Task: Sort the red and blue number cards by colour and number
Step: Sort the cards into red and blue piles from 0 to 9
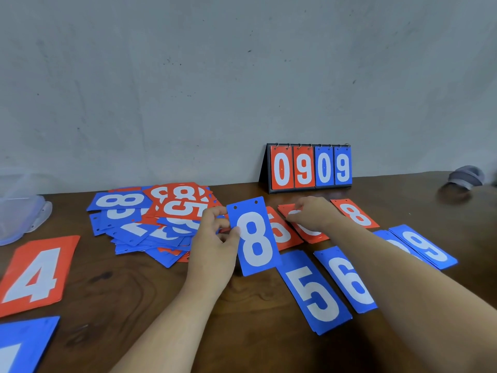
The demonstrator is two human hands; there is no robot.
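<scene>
At the desk's left edge sits a clear plastic box point(18, 211), its contents too blurred to name. Beside it lie a red 4 card point(35, 273) and, at the front corner, a blue card point(24, 343). Toward the back, a mixed pile point(153, 222) remains unsorted. The left hand point(215, 238) pinches a blue 8 card point(254, 235) held up mid-desk. The right hand point(312, 214) curls its fingers onto a red card point(309, 234). Rightward, blue 5 point(313, 292), blue 6 point(349, 281), red 8 point(355, 214) and blue 9 point(425, 246) lie placed. I judge the sort about half done.
</scene>
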